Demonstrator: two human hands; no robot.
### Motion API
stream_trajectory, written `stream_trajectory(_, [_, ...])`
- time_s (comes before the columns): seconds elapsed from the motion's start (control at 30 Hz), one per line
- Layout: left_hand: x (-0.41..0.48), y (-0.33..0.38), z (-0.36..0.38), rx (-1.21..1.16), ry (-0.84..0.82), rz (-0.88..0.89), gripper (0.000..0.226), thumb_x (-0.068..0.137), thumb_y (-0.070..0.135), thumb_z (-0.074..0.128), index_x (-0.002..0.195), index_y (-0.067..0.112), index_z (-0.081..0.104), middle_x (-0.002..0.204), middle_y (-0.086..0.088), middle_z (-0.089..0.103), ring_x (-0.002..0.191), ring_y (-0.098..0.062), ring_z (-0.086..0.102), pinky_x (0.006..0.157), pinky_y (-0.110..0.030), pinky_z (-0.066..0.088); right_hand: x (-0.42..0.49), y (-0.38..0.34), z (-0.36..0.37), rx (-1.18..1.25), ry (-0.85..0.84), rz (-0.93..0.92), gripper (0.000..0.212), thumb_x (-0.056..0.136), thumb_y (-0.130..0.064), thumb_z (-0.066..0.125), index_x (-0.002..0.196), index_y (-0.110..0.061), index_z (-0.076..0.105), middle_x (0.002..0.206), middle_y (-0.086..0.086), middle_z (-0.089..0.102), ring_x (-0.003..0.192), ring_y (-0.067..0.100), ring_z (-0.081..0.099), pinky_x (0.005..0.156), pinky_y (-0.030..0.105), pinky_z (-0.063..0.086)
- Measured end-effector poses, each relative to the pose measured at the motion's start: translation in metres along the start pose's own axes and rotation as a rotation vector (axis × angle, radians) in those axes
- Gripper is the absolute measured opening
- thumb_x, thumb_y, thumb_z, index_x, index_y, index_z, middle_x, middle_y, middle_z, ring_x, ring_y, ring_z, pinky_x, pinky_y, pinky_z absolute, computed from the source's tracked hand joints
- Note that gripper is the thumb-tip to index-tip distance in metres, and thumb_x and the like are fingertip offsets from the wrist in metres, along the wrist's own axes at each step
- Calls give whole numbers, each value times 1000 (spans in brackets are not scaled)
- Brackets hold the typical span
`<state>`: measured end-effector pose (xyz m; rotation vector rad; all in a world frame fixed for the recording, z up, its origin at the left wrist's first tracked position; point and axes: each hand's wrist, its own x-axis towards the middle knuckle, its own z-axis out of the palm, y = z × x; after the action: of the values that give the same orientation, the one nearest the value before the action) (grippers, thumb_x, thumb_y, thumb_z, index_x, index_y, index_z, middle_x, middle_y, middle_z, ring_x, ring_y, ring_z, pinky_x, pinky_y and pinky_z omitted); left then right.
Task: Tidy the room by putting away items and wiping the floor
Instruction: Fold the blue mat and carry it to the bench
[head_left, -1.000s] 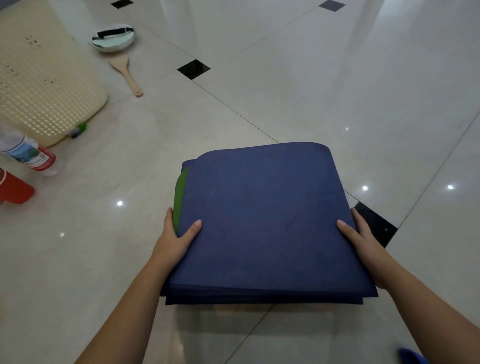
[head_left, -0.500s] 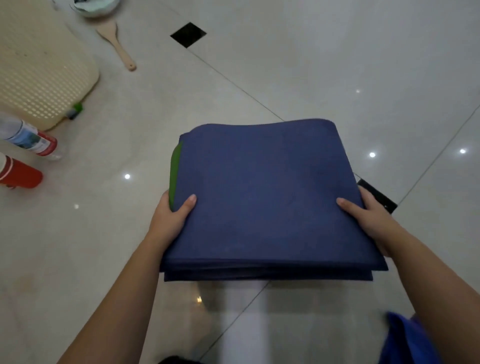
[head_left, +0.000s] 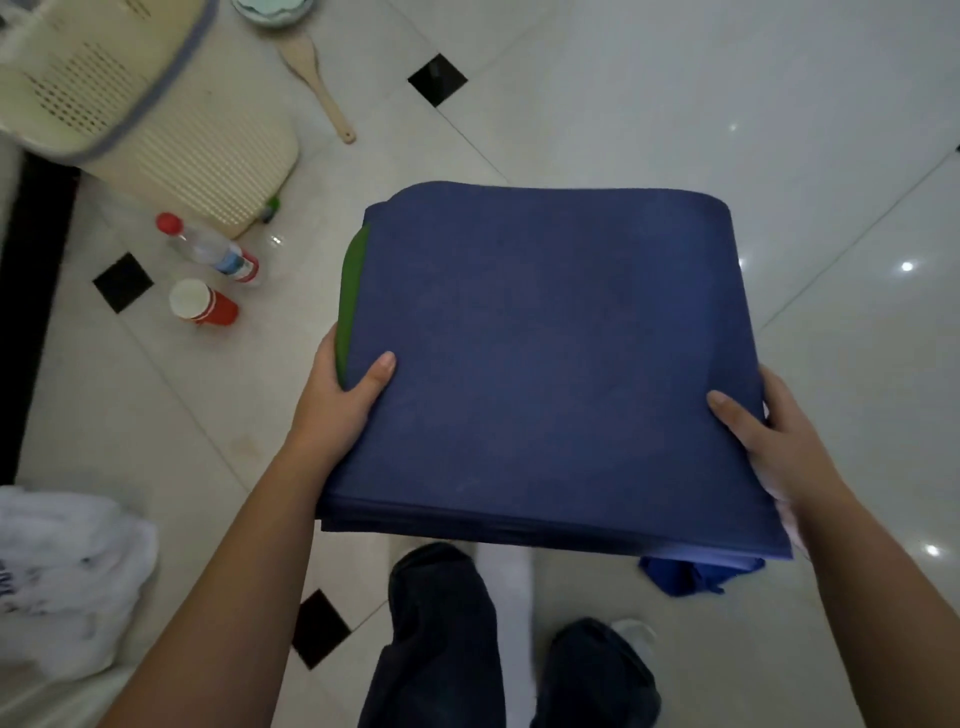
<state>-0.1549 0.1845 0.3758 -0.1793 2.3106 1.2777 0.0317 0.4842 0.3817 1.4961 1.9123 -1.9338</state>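
Observation:
A folded navy blue mat (head_left: 556, 358) with a green layer showing at its left edge is held flat in the air above the tiled floor (head_left: 675, 104). My left hand (head_left: 343, 400) grips its left edge, thumb on top and fingers underneath. On the opposite side, my right hand (head_left: 769, 441) grips the right edge the same way. The mat hides the floor right beneath it.
A cream perforated basket (head_left: 156, 114) lies tipped at upper left. Near it on the floor are a wooden spatula (head_left: 317, 78), a bowl (head_left: 270, 8), a plastic bottle (head_left: 213, 249) and a red cup (head_left: 202, 304). White cloth (head_left: 62, 577) lies lower left, blue cloth (head_left: 691, 574) under the mat. My legs show below.
The mat has been lifted off the floor and carried nearer to me. The view has risen and tilted down, so my legs, the white cloth and more of the basket now show.

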Motion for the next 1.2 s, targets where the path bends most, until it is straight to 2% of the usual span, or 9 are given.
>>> stream_trajectory(0.13, [-50,52,-64,12,-14,-36,54,87,37,60,136,30,39,124,9,54,108,-14,56,90,-30,45,-71,-49,6,10,-13,31,51,89,-25,58,137,-29,40,120,-7,57,99,15,60,71,28,49])
stream_trajectory(0.23, [-94,88,-114,1,-30,-82,52,86,37,62,134,30,43,123,5,58,108,-17,58,92,-36,48,-131,-88,9,16,-53,65,48,89,-27,57,135,-29,43,114,-9,59,93,7,60,75,31,50])
stream_trajectory(0.33, [-144,118,-165,4,-48,-116,51,86,38,61,134,30,45,122,4,58,106,-18,58,89,-33,48,-193,-122,9,13,-96,84,47,89,-30,57,134,-29,44,119,-5,58,96,13,61,70,29,50])
stream_trajectory(0.5, [-231,146,-232,-31,20,-125,48,87,36,60,132,27,46,120,2,57,105,-20,57,87,-34,47,-278,-170,8,19,-184,-2,36,91,-28,55,125,-37,49,107,-18,61,92,7,62,68,25,50])
stream_trajectory(0.67, [-311,166,-260,-89,158,-92,50,86,37,60,133,29,44,116,3,56,102,-20,56,88,-34,45,-329,-197,-7,-8,-257,-131,42,90,-28,57,130,-35,48,121,-10,60,104,12,61,82,32,50])
stream_trajectory(0.77, [-358,173,-260,-158,245,-75,51,86,37,61,134,30,44,113,4,56,99,-18,57,85,-31,45,-351,-212,-26,-43,-322,-228,39,90,-26,56,128,-34,50,121,-10,61,101,9,62,75,25,51])
stream_trajectory(0.97, [-451,172,-254,-301,442,-46,40,86,36,62,123,38,48,95,24,57,84,3,55,71,-19,44,-384,-240,-53,-143,-458,-352,43,90,-28,56,132,-34,46,124,-8,59,102,12,61,77,30,50])
stream_trajectory(1.03, [-483,166,-257,-330,543,-67,41,86,35,62,124,36,48,94,25,56,86,-2,56,72,-18,42,-395,-248,-46,-201,-529,-387,45,90,-29,55,134,-33,44,124,-7,57,102,12,60,78,32,50])
stream_trajectory(1.2, [-575,128,-278,-417,798,-172,52,84,38,63,133,28,47,114,6,58,101,-16,57,86,-30,45,-437,-259,5,-337,-752,-444,48,89,-31,56,135,-34,42,128,-6,57,107,20,60,86,39,51])
